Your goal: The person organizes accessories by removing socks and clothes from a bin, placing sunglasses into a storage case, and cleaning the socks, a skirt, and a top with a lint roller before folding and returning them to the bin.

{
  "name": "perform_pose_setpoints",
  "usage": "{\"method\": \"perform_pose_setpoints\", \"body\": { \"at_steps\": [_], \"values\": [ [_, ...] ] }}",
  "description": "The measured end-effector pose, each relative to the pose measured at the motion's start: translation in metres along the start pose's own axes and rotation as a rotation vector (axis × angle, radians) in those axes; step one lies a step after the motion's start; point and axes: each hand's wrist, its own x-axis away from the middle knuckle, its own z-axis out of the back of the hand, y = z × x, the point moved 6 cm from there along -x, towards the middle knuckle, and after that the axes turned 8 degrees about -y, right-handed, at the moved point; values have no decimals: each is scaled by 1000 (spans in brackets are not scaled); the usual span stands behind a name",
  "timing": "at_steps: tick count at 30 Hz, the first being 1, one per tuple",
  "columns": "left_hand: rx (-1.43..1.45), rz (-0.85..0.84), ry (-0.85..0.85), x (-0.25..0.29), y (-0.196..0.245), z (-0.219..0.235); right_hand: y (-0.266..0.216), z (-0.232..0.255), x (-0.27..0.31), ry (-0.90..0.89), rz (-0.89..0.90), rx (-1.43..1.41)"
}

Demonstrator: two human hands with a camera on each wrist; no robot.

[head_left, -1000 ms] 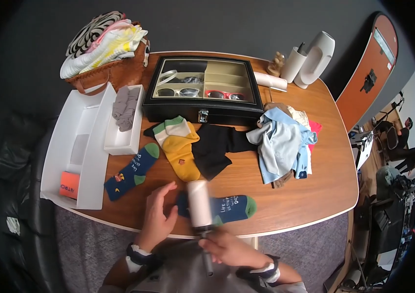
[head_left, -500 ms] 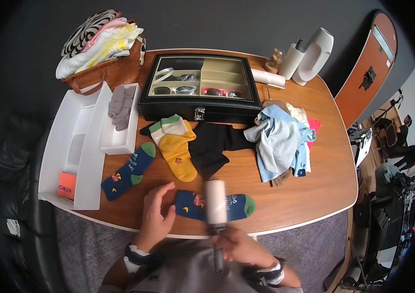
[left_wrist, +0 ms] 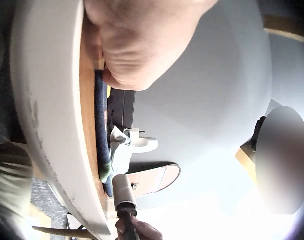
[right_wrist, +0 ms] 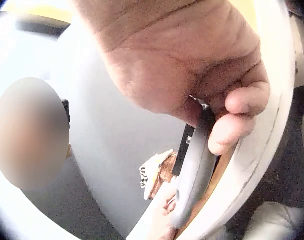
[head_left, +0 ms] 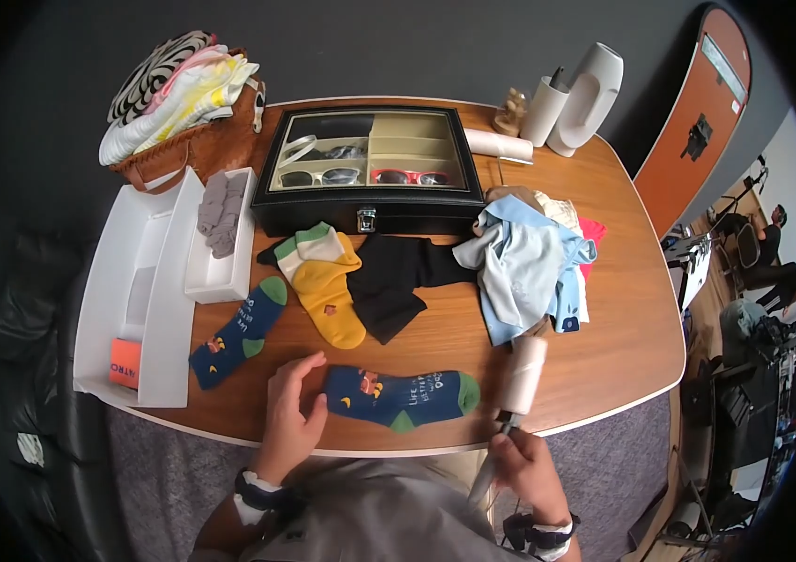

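Note:
A blue sock [head_left: 398,393] with green heel and toe lies flat near the table's front edge. At its cuff end my left hand [head_left: 289,412] rests on the wood, thumb right by the cuff and fingers extended. My right hand [head_left: 529,464] grips the grey handle [right_wrist: 197,170] of a lint roller [head_left: 523,377], whose white roll stands just right of the green toe. In the left wrist view, the lint roll [left_wrist: 123,190] shows beyond the far end of the sock [left_wrist: 100,130]. A matching blue sock [head_left: 239,332] lies to the left.
Yellow socks [head_left: 328,286] and a black sock [head_left: 393,281] lie behind, next to a crumpled light blue garment [head_left: 520,267]. A black glasses case [head_left: 323,214] stands at the back. White boxes [head_left: 166,281] and a brown basket [head_left: 201,155] of cloths are on the left.
My right hand has carried the lint roller rightward along the blue sock, past its toe, uncovering the whole sock. My left hand stays by the cuff.

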Motion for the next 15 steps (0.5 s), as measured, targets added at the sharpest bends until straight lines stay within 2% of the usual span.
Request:
{"method": "perform_pose_setpoints", "body": {
  "at_steps": [2, 6, 11, 15],
  "values": [
    [-28, -20, -6, 0, 1, -1, 8, 17, -7, 102, 89, -91],
    [-80, -39, -40, -2, 5, -1, 8, 65, -29, 304, 153, -156],
    [-115, -34, -99, -10, 14, 4, 4, 109, -51, 462, 149, -31],
    [-129, 11, -139, -21, 17, 6, 0, 123, -60, 534, 179, 272]
  ]
}}
